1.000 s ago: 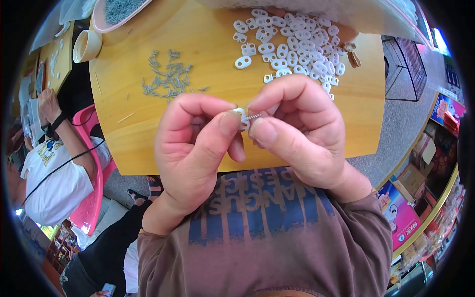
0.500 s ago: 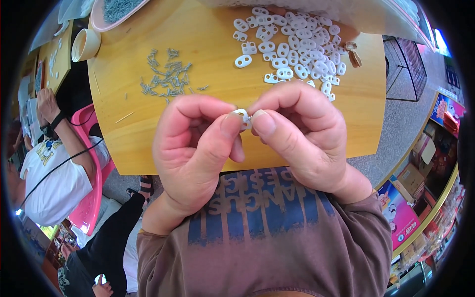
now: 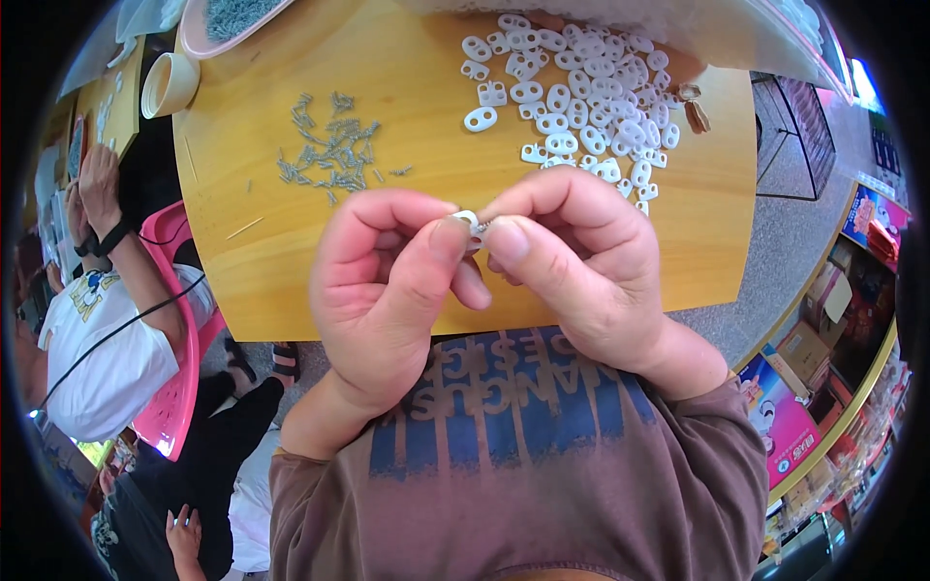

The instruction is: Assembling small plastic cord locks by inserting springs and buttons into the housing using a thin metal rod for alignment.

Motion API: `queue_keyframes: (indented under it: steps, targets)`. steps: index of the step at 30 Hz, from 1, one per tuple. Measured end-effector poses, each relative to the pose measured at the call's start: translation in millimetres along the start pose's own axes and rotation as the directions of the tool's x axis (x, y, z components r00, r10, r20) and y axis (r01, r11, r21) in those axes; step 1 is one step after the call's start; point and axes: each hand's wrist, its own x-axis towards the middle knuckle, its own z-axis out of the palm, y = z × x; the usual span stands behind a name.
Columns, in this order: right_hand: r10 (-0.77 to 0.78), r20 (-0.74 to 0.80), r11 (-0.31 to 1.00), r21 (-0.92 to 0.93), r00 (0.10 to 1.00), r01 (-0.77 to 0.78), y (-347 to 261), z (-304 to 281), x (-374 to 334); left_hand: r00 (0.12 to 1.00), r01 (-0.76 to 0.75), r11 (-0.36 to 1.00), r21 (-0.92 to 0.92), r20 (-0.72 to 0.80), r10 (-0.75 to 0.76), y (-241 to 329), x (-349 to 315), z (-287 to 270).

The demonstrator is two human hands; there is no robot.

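Note:
My left hand (image 3: 387, 281) and my right hand (image 3: 572, 261) meet above the near edge of a wooden table (image 3: 407, 107). Between their fingertips they pinch one small white plastic piece (image 3: 467, 219) with a bit of metal at it; most of it is hidden by the thumbs. A heap of several similar white plastic pieces (image 3: 581, 97) lies on the table beyond my right hand. A scatter of small grey metal springs (image 3: 329, 150) lies beyond my left hand.
A pink tray of grey parts (image 3: 228, 19) and a roll of tape (image 3: 170, 85) sit at the far left. A clear plastic bag (image 3: 736, 29) lies far right. Another person (image 3: 107, 320) sits on a pink chair (image 3: 184, 387) to my left. Boxes (image 3: 804, 349) stand at right.
Both hands stay together on the white piece; the fingers have shifted slightly and the hands sit a little lower in view.

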Motion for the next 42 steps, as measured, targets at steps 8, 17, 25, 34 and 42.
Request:
queue_keyframes:
  steps: [8,17,25,34,42]
  targets:
    - [-0.028,-0.104,0.913,-0.408,0.994,-0.016,-14,-28,-16,0.997,0.002,1.000,-0.014,-0.080,-0.003,0,-3,-12]
    - [-0.329,-0.096,0.613,-0.778,0.939,0.136,-25,-50,-16,0.991,-0.028,0.999,0.023,-0.133,0.031,-2,-6,-37]
    - [-0.277,0.564,-0.336,-0.815,0.778,0.472,-6,-11,42,0.982,0.014,0.999,-0.036,-0.189,-0.020,5,-25,-38]
    - [-0.129,0.543,-0.437,-0.782,0.829,0.444,-5,-13,54,0.994,0.049,0.987,-0.153,-0.085,-0.062,9,-31,-46]
    - [-0.133,0.135,0.626,-0.756,0.982,0.189,-17,7,49,0.996,0.006,0.993,-0.114,-0.088,-0.016,17,-21,-38]
